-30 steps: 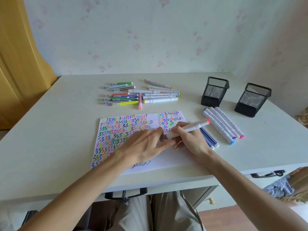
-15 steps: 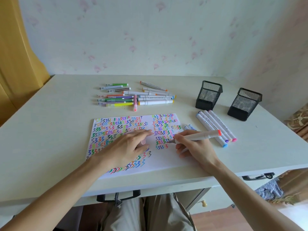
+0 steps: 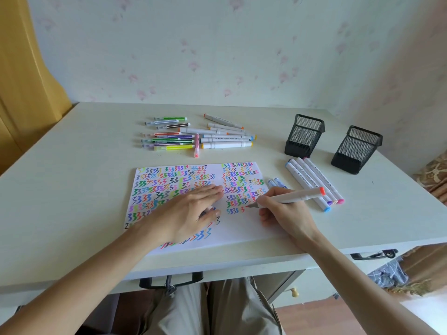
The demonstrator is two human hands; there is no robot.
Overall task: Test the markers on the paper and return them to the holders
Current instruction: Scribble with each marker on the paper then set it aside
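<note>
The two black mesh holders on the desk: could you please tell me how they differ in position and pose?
The left black mesh holder stands nearer the scattered markers, close behind the row of white markers; the right black mesh holder sits nearer the desk's right edge. They are turned at slightly different angles. Both are square and upright.

You have a white paper (image 3: 242, 228) covered in rows of zigzag squiggles in green, purple, blue, red, orange and black, lying on a pale cream surface (image 3: 72, 189). Your marker (image 3: 290, 196) is white with an orange-red end cap. The two holders (image 3: 304, 135) are black mesh, and the wall (image 3: 217, 44) is pale with faint pink flowers.
</note>
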